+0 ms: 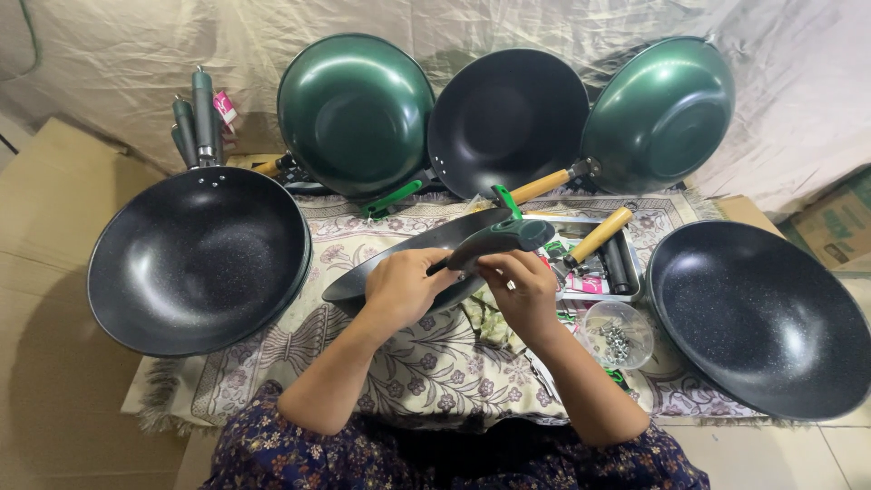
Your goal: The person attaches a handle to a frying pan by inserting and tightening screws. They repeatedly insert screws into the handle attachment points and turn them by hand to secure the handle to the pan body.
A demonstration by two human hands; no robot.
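My left hand (pixel 406 286) grips the near end of a dark green pan handle (pixel 501 239) together with the rim of a dark pan (pixel 408 249) held tilted over the floral mat. My right hand (pixel 522 292) touches the same handle from the right, fingers curled at its underside. The handle lies across the pan's rim, pointing up and right. Whether a tool is between my fingers is hidden.
Dark speckled woks sit at left (pixel 195 259) and right (pixel 762 318). Three woks (pixel 508 118) lean against the back sheet. A clear cup of screws (pixel 617 334) stands right of my hands, wooden handles (pixel 599 236) in a tray behind it. Spare grey handles (pixel 195 118) stand back left.
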